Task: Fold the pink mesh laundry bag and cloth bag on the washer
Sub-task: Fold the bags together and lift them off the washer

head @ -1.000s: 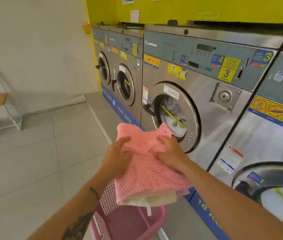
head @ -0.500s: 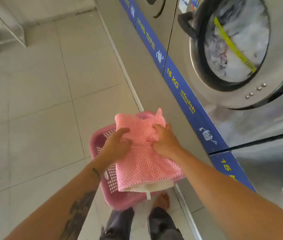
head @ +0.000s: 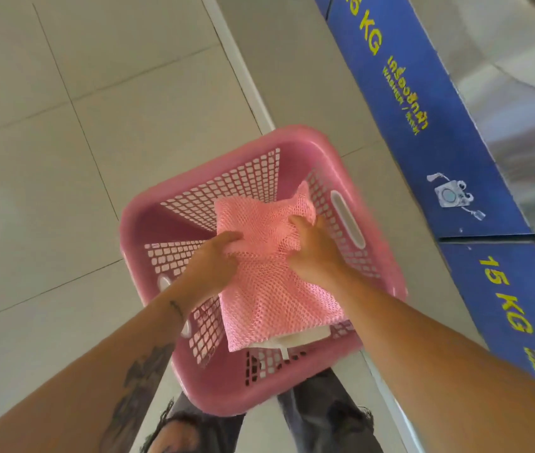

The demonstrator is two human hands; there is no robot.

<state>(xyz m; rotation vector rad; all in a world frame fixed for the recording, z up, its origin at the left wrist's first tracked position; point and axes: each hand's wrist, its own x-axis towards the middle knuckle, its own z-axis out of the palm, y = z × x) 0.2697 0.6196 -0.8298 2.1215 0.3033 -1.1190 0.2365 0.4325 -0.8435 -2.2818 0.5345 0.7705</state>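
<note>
Above a pink laundry basket [head: 295, 142] standing on a pale tiled floor [head: 63, 125], two bare hands hold a folded bundle. The left hand [head: 210, 266] pinches the pink mesh laundry bag [head: 272, 289] at its left edge, fingers curled closed on the netting. The right hand [head: 315, 246] grips the upper right part, fingers closed over the mesh. A cream cloth bag [head: 295, 340] peeks out beneath the near edge of the mesh, apparently folded inside it. The bundle hangs over the basket's open top; whether it touches the basket cannot be told. A washer's blue base strip [head: 423, 125] runs along the right. Both bags look light, soft and floppy, so the layers could slide apart; gripping through both layers at opposite edges should keep the fold together.
</note>
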